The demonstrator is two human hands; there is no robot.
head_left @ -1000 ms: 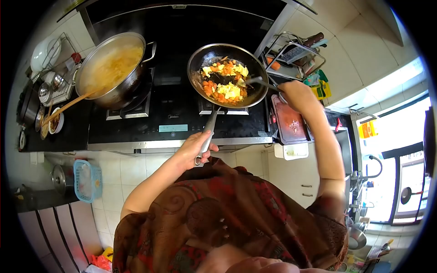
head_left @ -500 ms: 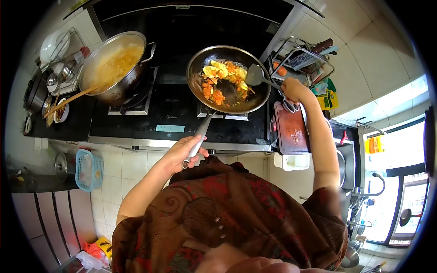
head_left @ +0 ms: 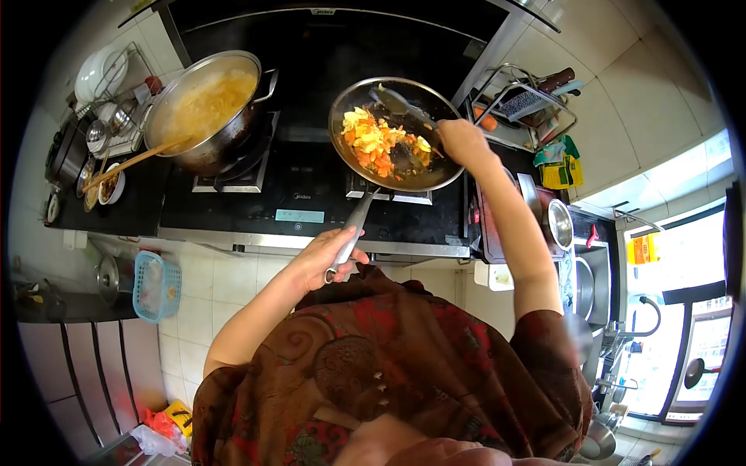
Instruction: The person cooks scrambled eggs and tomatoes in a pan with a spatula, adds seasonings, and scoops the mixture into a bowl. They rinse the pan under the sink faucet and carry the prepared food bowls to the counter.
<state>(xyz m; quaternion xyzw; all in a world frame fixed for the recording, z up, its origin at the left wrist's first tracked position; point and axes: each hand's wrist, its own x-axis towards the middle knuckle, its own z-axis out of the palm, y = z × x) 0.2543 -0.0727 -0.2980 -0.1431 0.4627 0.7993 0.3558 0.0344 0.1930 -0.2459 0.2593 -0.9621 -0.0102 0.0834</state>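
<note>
My left hand (head_left: 332,256) is closed around the grey handle of a frying pan (head_left: 451,180), which sits over the right burner. Egg pieces and chopped orange-red bits (head_left: 381,144) lie heaped in the left and middle of the pan. Above the pan's right rim, my right hand (head_left: 464,144) grips a spatula (head_left: 395,102). Its dark blade is at the far side of the pan, behind the food, and the handle end is hidden by my fingers.
On the left burner stands a large steaming pot (head_left: 208,128) with long chopsticks (head_left: 140,165) across its rim. A cutting board (head_left: 491,247), a knife (head_left: 530,194) and a metal bowl (head_left: 559,223) are at the right. A knife rack (head_left: 536,109) stands behind them.
My right hand has moved left over the pan, taking the spatula blade to the far side. The food is gathered more closely. The knife and metal bowl at the right are now uncovered.
</note>
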